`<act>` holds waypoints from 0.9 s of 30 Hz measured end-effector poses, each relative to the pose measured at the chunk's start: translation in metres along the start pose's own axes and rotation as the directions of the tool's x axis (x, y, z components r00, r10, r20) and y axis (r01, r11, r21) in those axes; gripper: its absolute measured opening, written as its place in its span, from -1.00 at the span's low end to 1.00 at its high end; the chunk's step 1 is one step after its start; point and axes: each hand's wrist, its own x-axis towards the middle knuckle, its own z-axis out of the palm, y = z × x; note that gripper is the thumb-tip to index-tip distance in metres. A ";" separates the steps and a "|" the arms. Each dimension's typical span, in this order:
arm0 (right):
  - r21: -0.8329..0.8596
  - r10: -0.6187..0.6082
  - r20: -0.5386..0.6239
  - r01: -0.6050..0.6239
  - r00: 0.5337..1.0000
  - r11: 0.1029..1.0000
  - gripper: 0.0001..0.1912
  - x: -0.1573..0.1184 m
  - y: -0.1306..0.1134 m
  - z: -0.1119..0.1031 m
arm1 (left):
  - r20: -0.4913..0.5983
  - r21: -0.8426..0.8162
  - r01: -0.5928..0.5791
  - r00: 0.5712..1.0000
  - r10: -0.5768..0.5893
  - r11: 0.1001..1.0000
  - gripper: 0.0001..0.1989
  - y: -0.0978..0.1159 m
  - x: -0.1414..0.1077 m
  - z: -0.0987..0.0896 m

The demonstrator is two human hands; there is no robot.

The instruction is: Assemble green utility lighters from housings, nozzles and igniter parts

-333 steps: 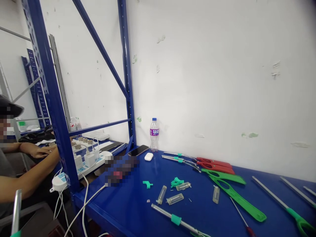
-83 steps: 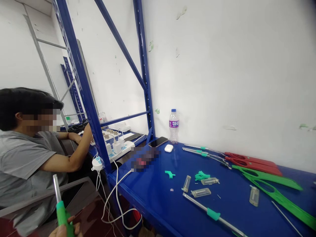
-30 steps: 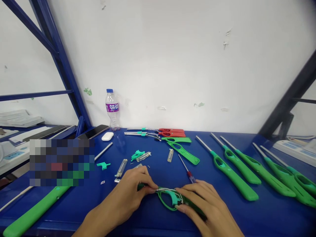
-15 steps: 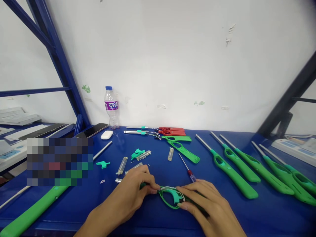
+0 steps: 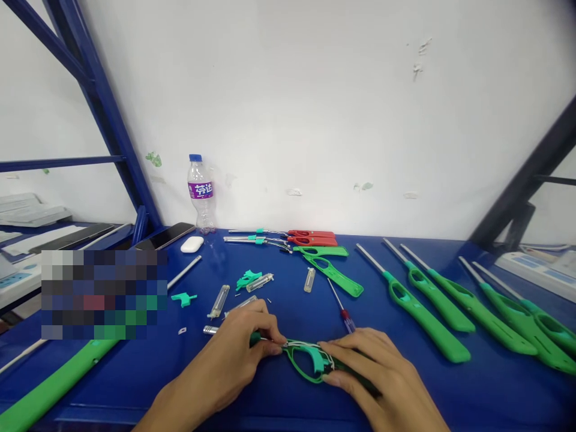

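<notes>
Low in the middle of the head view lies an opened green lighter shell with a looped opening. A teal trigger sits inside it, and thin white wires run along its upper edge. My left hand pinches the front end of the shell, fingers closed, hiding what is under them. Around the handle end is my right hand, thumb and fingers pressed on the shell beside the trigger. Just above the right hand lies a screwdriver with a dark red and clear handle.
Several assembled green lighters lie on the right. Clear fuel tanks, a loose teal trigger and small parts lie left of centre. Red shell halves and a plastic bottle are along the wall. A blurred patch covers the left.
The view has shifted slightly, so things on the left sit a little further left. Both hands keep their grip on the lighter shell, which looks almost unchanged.
</notes>
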 end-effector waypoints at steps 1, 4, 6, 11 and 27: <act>-0.001 0.002 -0.007 -0.002 1.000 1.000 -0.66 0.000 0.000 0.000 | 0.003 0.010 -0.008 1.000 0.008 1.000 -0.76 0.000 0.000 0.000; -0.002 0.005 -0.019 -0.005 1.000 1.000 -0.65 -0.001 0.000 0.001 | -0.004 0.052 -0.048 0.999 0.048 0.997 -0.77 0.000 -0.002 0.003; 0.003 0.005 -0.027 -0.005 1.000 1.000 -0.65 -0.002 0.002 0.003 | -0.021 0.088 -0.082 0.996 0.085 0.993 -0.77 -0.002 -0.004 0.008; 0.001 -0.003 -0.039 0.003 0.999 1.000 -0.69 -0.004 0.006 0.006 | -0.084 0.144 -0.298 0.946 0.312 0.944 -0.73 -0.007 -0.006 0.023; 0.025 -0.020 -0.072 0.022 0.997 0.999 -0.72 -0.006 0.005 0.004 | -0.141 0.172 -0.454 0.867 0.478 0.874 -0.68 -0.005 -0.001 0.029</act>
